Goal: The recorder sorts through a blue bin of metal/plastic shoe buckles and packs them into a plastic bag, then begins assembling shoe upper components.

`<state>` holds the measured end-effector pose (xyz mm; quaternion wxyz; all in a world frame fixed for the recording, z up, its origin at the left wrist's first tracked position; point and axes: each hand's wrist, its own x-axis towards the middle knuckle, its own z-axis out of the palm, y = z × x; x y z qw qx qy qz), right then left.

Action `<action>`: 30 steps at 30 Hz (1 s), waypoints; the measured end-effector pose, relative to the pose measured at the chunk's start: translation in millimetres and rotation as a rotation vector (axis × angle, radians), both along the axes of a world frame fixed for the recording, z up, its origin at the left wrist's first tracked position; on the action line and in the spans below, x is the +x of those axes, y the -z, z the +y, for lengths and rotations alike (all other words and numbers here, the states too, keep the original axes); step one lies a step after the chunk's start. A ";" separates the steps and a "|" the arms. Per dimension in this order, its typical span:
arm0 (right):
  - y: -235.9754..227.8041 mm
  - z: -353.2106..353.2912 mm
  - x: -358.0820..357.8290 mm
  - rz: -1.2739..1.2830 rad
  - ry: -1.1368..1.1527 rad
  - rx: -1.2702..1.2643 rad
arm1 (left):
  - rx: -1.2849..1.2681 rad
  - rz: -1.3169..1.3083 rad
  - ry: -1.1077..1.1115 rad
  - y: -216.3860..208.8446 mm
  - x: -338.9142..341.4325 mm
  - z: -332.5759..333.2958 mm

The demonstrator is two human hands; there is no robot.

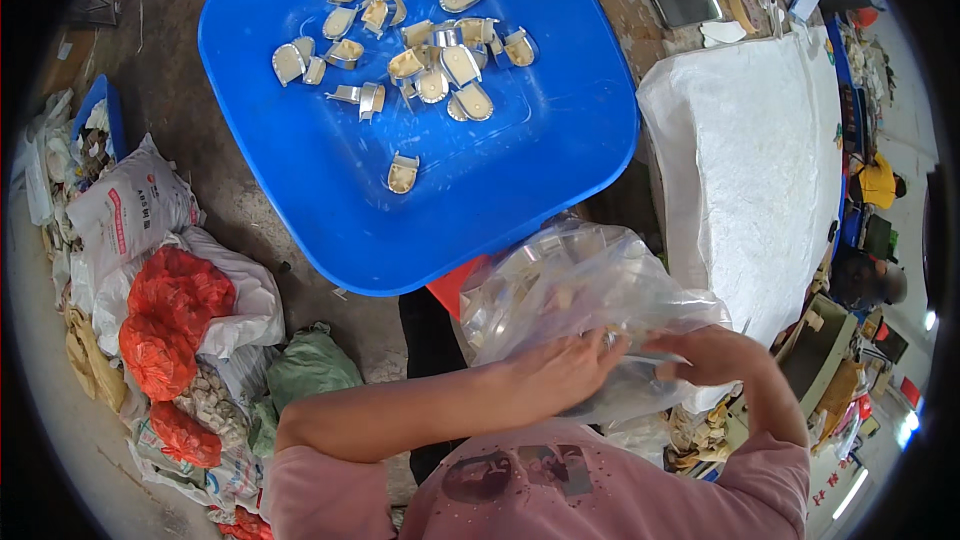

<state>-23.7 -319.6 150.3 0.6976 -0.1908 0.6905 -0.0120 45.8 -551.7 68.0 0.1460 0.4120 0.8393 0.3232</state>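
A clear plastic bag with shiny, pale pieces inside bulges in front of my body, below the blue basin. My left hand lies across its near part, with the fingers closed on the film. From the right, my right hand grips the film at the bag's right side; its fingertips are slightly blurred. The large blue basin holds several small curved metal pieces with cream-coloured inner faces. One such piece lies apart from the others, nearer to me.
A red edge shows beneath the clear bag. Right of the basin lies a large white sack. Stuffed red bags, a white printed sack and a green sack crowd the left floor. A person in yellow is far right.
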 end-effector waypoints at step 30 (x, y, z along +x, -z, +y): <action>193.6 -136.0 -162.0 0.859 0.190 -0.464 | 0.735 -0.939 -1.241 177.6 -91.3 -176.7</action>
